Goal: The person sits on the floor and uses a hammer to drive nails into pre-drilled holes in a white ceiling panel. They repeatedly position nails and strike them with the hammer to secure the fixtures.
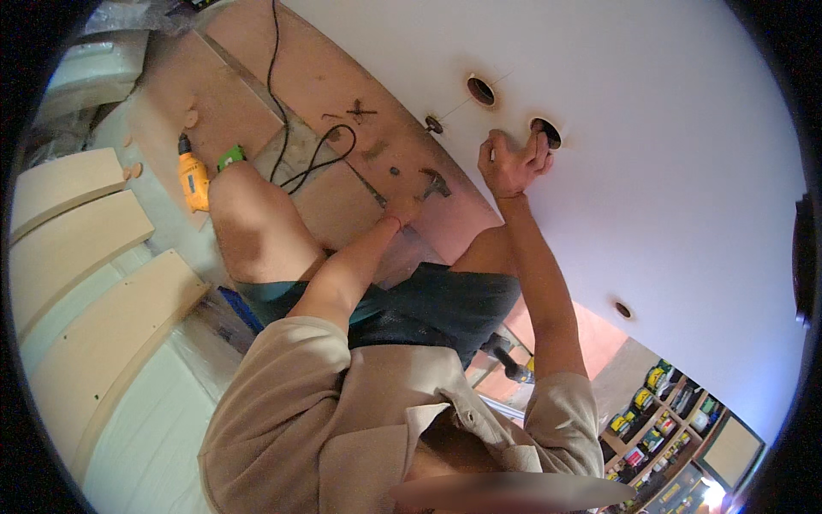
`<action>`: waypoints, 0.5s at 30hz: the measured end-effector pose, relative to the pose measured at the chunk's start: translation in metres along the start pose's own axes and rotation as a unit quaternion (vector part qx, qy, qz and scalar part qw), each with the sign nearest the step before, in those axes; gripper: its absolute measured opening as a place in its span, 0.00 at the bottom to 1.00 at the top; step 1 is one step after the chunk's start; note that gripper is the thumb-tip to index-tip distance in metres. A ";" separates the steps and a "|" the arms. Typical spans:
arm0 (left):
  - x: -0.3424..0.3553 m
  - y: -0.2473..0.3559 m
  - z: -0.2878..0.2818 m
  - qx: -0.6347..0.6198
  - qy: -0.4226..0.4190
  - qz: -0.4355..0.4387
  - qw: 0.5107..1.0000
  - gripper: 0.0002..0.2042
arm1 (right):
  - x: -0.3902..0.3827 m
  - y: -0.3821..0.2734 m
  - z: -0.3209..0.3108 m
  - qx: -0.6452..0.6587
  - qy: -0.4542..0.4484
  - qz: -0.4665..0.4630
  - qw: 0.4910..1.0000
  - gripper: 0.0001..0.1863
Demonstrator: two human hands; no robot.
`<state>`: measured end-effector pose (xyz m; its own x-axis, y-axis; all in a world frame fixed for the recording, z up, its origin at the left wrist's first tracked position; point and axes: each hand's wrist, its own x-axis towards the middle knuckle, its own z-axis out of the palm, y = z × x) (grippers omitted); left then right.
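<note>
My right hand [515,163] is raised at the large white panel [651,103], its fingers bent and hooked at a dark round hole [548,130]. My left hand [402,207] is low on the pinkish board floor [437,231], beside a hammer [435,180] and a thin long tool [370,187]; its fingers are too indistinct to show a grip. A second cut hole [481,89] is up and left of my right hand, with a small dark round piece [433,125] below it at the panel's edge. A yellow drill [195,187] lies by my bare left knee.
A black cord [342,137] loops across the boards, near a green object [231,157] and wooden discs [192,116]. Pale curved wooden pieces [94,248] line the left. Another power tool [518,370] lies below my right thigh. Shelves of tools [651,411] stand at the lower right.
</note>
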<state>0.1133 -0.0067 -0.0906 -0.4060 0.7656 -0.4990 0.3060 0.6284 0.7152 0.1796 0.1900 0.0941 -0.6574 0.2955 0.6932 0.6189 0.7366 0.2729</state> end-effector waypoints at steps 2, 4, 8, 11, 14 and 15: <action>0.005 0.007 0.007 0.151 0.180 0.001 0.972 0.15 | -0.001 -0.001 0.000 -0.012 -0.004 0.003 1.000 0.11; 0.031 0.019 -0.007 -0.057 0.245 -0.032 0.967 0.19 | 0.000 -0.002 0.000 -0.015 0.005 0.007 1.000 0.11; 0.092 0.054 -0.037 -0.575 0.184 -0.101 0.791 0.25 | 0.003 -0.005 -0.002 -0.005 0.009 0.011 1.000 0.09; 0.123 0.071 -0.049 -0.694 0.151 -0.082 0.699 0.25 | 0.005 -0.003 -0.003 -0.003 0.015 0.000 1.000 0.08; 0.130 0.076 -0.048 -0.698 0.153 -0.075 0.695 0.22 | 0.004 -0.002 -0.003 -0.004 0.002 -0.019 1.000 0.07; 0.130 0.076 -0.048 -0.689 0.166 -0.077 0.701 0.21 | 0.004 -0.003 -0.003 -0.003 -0.007 -0.016 1.000 0.07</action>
<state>0.0425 0.1335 -0.0778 -0.5913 0.4844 -0.6448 -0.7932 -0.2051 0.5733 0.1764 0.1871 0.0978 -0.6824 0.2810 0.6748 0.6001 0.7425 0.2976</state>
